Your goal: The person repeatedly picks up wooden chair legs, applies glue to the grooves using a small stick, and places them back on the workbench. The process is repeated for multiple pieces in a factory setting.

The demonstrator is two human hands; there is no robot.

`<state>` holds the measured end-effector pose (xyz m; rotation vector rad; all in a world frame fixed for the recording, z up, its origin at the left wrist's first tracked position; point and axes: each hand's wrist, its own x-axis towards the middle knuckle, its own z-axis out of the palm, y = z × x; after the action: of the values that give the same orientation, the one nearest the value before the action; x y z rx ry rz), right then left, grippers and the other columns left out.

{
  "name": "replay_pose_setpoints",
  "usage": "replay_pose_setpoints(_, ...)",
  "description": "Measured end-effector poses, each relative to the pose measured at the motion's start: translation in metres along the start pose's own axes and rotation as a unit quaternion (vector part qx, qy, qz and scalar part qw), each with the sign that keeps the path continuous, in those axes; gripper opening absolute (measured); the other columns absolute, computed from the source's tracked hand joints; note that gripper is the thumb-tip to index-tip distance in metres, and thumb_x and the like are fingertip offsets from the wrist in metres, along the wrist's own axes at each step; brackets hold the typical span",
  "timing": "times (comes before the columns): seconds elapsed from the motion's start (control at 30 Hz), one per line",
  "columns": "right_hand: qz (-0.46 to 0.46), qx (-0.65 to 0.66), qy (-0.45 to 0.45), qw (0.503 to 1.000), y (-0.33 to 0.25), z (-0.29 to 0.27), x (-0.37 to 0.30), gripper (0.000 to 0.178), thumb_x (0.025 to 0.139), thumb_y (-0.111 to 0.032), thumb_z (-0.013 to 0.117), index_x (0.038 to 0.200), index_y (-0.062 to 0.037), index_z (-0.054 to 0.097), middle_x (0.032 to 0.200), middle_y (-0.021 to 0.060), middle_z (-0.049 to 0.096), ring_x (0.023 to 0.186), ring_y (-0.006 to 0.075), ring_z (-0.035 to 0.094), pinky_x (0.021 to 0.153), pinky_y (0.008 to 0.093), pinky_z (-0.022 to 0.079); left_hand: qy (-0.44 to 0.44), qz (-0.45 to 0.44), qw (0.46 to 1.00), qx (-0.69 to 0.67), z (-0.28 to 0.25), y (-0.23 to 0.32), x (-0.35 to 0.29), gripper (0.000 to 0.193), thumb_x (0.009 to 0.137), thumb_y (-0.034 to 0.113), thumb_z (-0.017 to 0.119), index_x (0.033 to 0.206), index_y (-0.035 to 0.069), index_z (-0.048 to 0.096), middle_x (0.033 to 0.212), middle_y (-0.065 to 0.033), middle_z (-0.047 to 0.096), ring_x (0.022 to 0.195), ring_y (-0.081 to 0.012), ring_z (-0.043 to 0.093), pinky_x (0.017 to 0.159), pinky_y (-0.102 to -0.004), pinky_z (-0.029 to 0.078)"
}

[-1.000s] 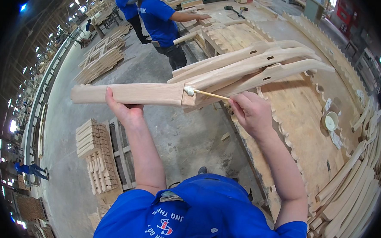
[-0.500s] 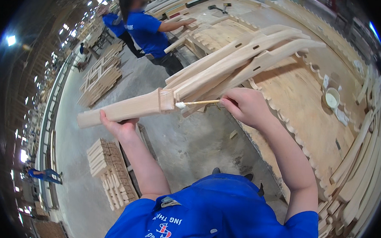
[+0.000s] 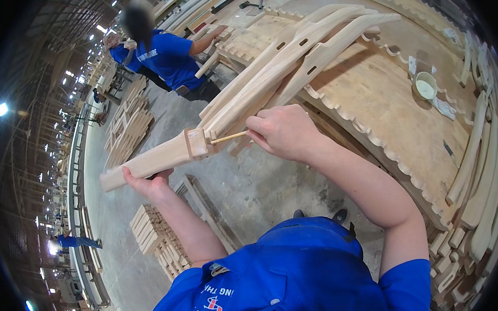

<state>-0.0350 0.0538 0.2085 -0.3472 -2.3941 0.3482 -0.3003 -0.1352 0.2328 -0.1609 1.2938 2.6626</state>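
Note:
My left hand (image 3: 154, 187) is closed around the lower part of a pale wooden furniture piece (image 3: 157, 159), thumb on the near side, holding it tilted up to the right. The piece ends in a stepped tenon (image 3: 200, 141) smeared with white, glue-like paste. Between thumb and fingers, my right hand (image 3: 284, 130) pinches a thin wooden stick (image 3: 230, 137). Its far tip meets the tenon end; the tip itself is hard to make out. Behind my right hand, several long curved wooden parts (image 3: 264, 88) with oval slots lie stacked, jutting past the table edge.
On the scallop-edged wooden table (image 3: 397, 129) stands a round bowl of white paste (image 3: 425, 86) beside crumpled paper. More curved wooden parts (image 3: 479, 173) are heaped at right. Small wooden blocks (image 3: 160, 238) are stacked on the floor. A co-worker (image 3: 167, 55) in blue stands at far left.
The stick's white-coated tip has come down from beside the tenon onto its end. My right hand moved left with it, and the whole view has shifted slightly.

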Motion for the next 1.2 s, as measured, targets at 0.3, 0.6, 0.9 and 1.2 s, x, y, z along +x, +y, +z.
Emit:
replay_pose_setpoints(0.3,0.064,0.029,-0.112,0.991,0.005,-0.017,-0.003,0.020,0.087,-0.025,0.053,0.080,-0.0096,0.063,0.072,0.0102,0.065,0.071,0.0298,0.064,0.064,0.0427,0.051,0.001,-0.019,1.000,-0.023,-0.001,0.001,0.010,0.077,0.073,0.061,0.054,0.135,0.017,0.040,0.138,-0.0144,0.040,0.128,-0.0408,0.033,0.096,-0.0746,0.012)
replay_pose_setpoints(0.6,0.073,0.025,-0.012,0.997,0.007,0.016,0.016,0.020,0.086,-0.026,0.056,0.080,-0.0080,0.061,0.070,0.0094,0.063,0.071,0.0299,0.064,0.062,0.0427,0.051,0.006,-0.008,1.000,-0.002,-0.001,-0.003,0.009,0.076,0.073,0.060,0.053,0.135,0.018,0.040,0.138,-0.0134,0.041,0.128,-0.0419,0.033,0.093,-0.0770,0.016)
replay_pose_setpoints(0.9,0.055,0.036,-0.042,0.997,0.003,0.036,-0.001,0.020,0.087,-0.025,0.056,0.077,-0.0077,0.058,0.068,0.0104,0.063,0.067,0.0311,0.064,0.059,0.0430,0.051,0.016,0.041,0.999,0.012,-0.006,-0.002,0.011,0.076,0.074,0.059,0.053,0.135,0.017,0.039,0.138,-0.0144,0.041,0.125,-0.0426,0.038,0.094,-0.0751,0.021)
replay_pose_setpoints(1.2,0.044,-0.020,-0.229,0.972,0.005,0.023,-0.008,0.022,0.088,-0.026,0.054,0.077,-0.0084,0.059,0.072,0.0081,0.062,0.070,0.0303,0.062,0.063,0.0425,0.049,-0.163,0.137,0.975,-0.061,-0.020,-0.017,0.017,0.077,0.076,0.054,0.057,0.138,0.012,0.038,0.132,-0.0152,0.046,0.122,-0.0351,0.046,0.099,-0.0528,0.040)
